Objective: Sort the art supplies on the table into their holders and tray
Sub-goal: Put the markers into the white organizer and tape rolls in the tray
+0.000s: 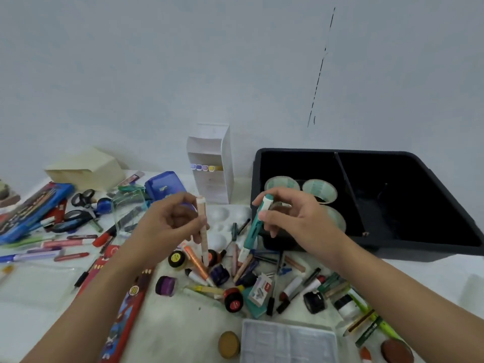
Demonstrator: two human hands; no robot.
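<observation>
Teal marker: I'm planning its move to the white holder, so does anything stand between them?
Nothing visible does. The right hand holds the teal marker raised, right of the white holder, with only open air between. The left hand holds a peach marker upright before the holder's base, beside that path.

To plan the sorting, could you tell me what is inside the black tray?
In the black tray, the left compartment holds tape rolls; the right hand, holding a teal marker, covers some. Its right compartment is too dark to judge.
</observation>
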